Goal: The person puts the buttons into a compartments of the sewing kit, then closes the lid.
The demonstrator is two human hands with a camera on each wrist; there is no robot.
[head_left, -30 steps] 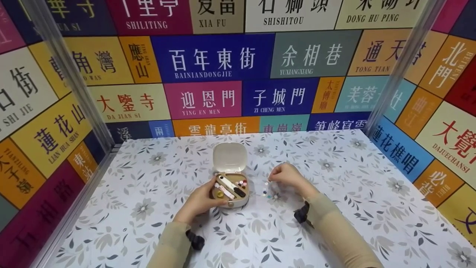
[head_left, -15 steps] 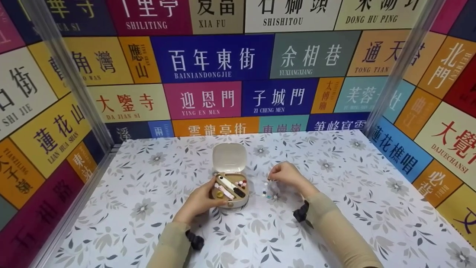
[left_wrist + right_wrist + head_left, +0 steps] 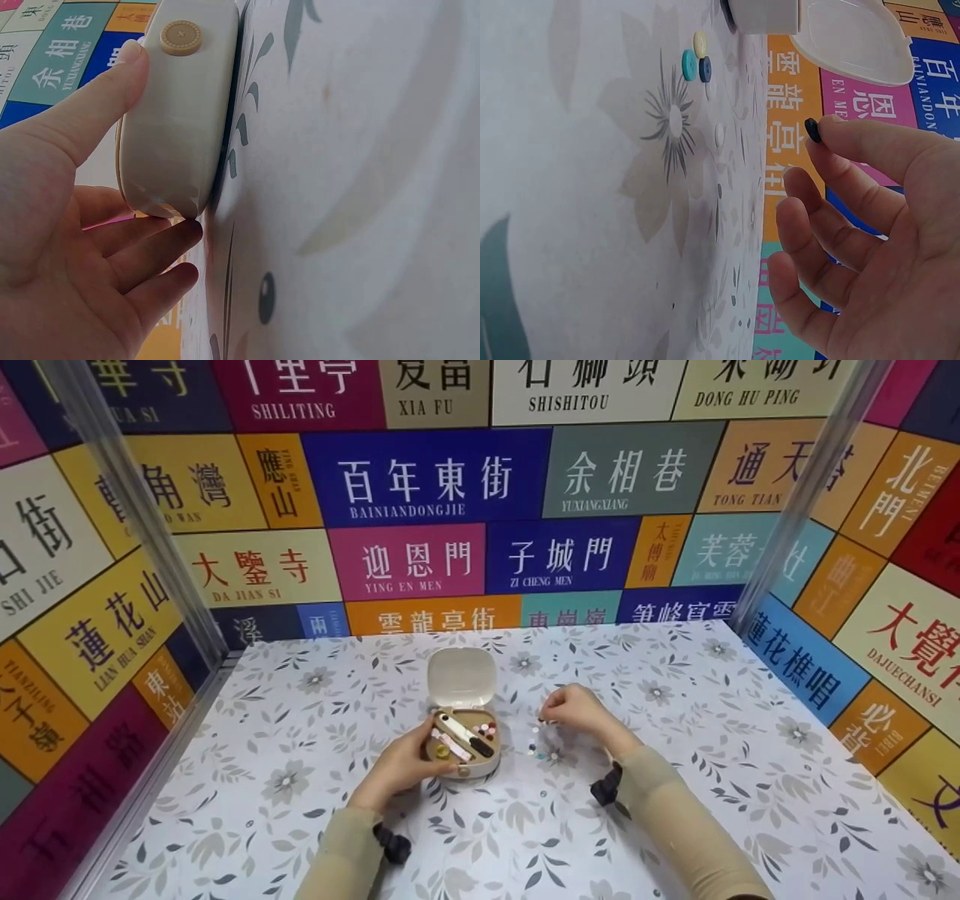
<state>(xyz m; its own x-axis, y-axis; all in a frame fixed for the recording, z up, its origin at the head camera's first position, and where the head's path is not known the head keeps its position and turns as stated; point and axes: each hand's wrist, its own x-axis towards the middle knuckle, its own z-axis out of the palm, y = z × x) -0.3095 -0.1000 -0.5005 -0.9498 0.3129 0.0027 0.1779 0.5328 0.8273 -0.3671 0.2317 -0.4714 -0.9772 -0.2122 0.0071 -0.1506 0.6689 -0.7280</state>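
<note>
A cream sewing box [image 3: 480,771] stands on the table with its lid [image 3: 462,679] raised. My left hand [image 3: 397,763] grips its left side, thumb at the front edge near a round button-shaped catch [image 3: 181,37]. Inside lie a white tool with a black end [image 3: 466,735], a yellow round piece [image 3: 442,751] and several red, pink and white buttons [image 3: 487,729]. To the right of the box, my right hand [image 3: 581,711] pinches a small black button [image 3: 812,130] between thumb and index finger, above the table. Its other fingers are loosely bent.
Between box and right hand lie several loose buttons, among them a teal button [image 3: 689,65], a navy button [image 3: 705,69], a yellow button [image 3: 700,43] and a white button [image 3: 719,135]. A floral cloth [image 3: 300,840] covers the table. Sign-printed walls [image 3: 442,472] surround its back and sides.
</note>
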